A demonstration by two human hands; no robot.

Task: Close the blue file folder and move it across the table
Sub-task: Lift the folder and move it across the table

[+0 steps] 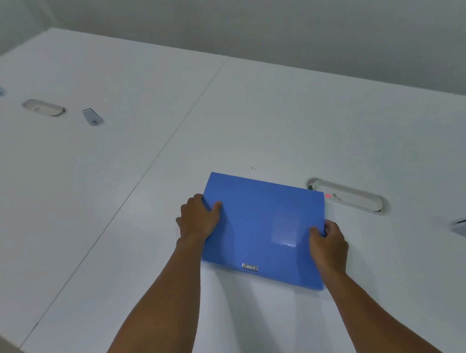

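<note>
Head view: blue file folder (264,228) closed, left hand (199,221) and right hand (328,243) fingers pinching its 9 and 3 o'clock edges. Risk: sliding toward 1 o'clock could snag the bench (145,126) cable slot (348,196).

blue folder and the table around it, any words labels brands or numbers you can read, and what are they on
Nothing here can be read.
Small metal plate near the front edge of the blue file folder: it carries marks, too blurred to read.
Clear pocket on the folder cover: no text visible.
Cable slot in the white table: a red light, no text.
</note>
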